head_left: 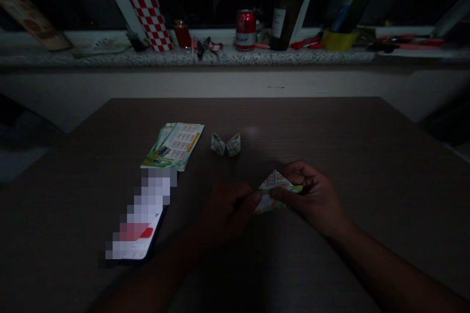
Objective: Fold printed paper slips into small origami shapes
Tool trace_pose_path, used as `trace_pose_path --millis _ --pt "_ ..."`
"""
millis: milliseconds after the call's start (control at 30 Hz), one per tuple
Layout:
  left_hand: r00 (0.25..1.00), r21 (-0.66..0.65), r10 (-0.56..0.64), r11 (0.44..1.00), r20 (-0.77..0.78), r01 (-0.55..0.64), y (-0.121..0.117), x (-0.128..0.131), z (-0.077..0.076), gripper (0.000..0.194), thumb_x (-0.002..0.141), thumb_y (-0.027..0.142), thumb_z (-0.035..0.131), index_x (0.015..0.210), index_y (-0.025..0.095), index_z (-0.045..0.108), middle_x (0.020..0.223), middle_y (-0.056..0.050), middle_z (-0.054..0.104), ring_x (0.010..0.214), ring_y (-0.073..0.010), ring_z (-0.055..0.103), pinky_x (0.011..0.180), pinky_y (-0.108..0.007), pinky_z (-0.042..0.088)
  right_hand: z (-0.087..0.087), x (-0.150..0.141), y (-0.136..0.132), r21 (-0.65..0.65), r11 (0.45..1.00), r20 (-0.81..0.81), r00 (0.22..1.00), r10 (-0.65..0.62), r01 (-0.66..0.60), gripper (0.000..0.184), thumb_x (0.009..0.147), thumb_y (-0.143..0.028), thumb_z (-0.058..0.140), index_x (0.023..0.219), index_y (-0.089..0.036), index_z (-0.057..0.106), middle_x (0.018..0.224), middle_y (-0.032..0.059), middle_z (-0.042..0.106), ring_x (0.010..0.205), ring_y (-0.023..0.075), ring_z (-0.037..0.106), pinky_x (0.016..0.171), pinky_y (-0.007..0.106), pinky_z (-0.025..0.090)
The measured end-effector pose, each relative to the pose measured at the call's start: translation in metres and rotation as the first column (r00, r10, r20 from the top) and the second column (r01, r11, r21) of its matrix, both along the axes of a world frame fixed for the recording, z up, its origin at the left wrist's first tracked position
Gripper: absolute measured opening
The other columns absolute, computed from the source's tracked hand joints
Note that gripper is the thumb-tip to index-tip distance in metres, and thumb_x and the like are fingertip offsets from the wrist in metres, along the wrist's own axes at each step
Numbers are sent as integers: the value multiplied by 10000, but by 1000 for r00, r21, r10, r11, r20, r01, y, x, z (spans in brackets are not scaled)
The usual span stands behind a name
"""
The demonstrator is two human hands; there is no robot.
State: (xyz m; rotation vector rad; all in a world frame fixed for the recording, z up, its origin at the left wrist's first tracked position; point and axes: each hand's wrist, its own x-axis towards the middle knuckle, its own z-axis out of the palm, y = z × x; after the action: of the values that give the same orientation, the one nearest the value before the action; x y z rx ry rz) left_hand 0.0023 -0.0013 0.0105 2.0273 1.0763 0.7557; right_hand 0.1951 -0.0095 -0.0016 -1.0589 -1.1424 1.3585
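A partly folded piece of printed paper [275,183], with a pointed top and calendar-like print, is held between my two hands above the dark table. My left hand [235,205] pinches its left edge with thumb and finger. On the other side, my right hand [316,198] grips the paper, its thumb lying across the front and the fingers behind. Beyond my hands stand two small folded paper pieces [225,145], side by side. To their left lies a stack of printed calendar cards [174,146].
A phone [143,225] with a lit, blurred screen lies left of my hands on the table [312,127]. Along the granite sill [220,58] behind stand a red-and-white checked bottle [152,22], a red can [246,29], a dark bottle [284,19] and a yellow holder [338,40].
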Motion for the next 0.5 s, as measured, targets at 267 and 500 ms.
trace_pose_path --millis 267,500 --pt "998 -11 -49 999 -28 48 2 0 -3 385 911 305 435 552 167 425 489 67 334 440 -64 333 465 -219 217 -2 2 0 3 1000 5 1000 20 -20 279 664 -184 807 776 -200 552 648 -41 692 533 97 636 511 191 507" --pt "999 2 -49 999 12 49 -3 -1 2 372 915 288 424 562 168 430 510 59 362 451 -67 351 473 -219 241 -3 2 -1 -34 998 -59 997 57 -60 376 663 -249 821 937 -220 566 748 -12 744 604 142 694 584 250 569"
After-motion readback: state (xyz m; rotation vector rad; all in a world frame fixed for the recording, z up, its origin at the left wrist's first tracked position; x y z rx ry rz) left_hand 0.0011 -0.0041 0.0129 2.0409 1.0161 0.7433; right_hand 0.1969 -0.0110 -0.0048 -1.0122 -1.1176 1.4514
